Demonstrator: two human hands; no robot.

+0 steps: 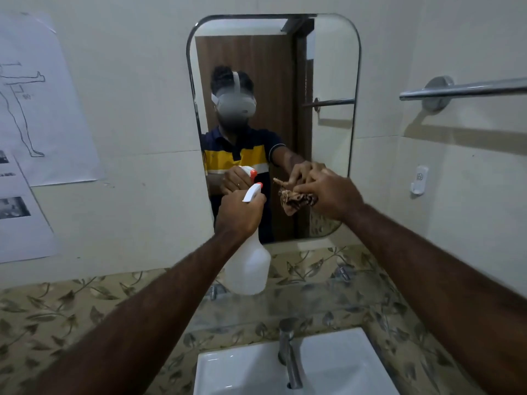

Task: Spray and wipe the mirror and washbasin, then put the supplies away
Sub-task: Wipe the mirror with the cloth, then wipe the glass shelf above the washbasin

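The mirror (273,81) hangs on the wall above the back edge of the tabletop (57,315), and both arms reach up to its lower part; the cloth (296,201), a brown crumpled rag, is pressed against the glass near the lower right corner by the right hand (330,192), whose fingers are bunched over it, clamping it to the surface; the left hand (239,212) is wrapped tight round the neck of the bottle (248,269), nozzle aimed at the glass just left of the cloth, the bottle's body hanging clear above the tabletop's back edge.

By my reading the job is in its first part: the mirror is being sprayed and wiped, low down; the basin (245,372), sunk at the front edge of the tabletop with the tap (288,352) standing over it, looks untouched, though I cannot be sure; wiping it and stowing the bottle and cloth are left.

Hard to judge: whether the upper glass is already wiped, since no streaks or droplets show plainly; whether the trigger is being squeezed, the forefinger being hidden behind the hand; how much liquid the translucent bottle holds; the basin's near side is cut off by the frame; where the supplies belong is not in view.
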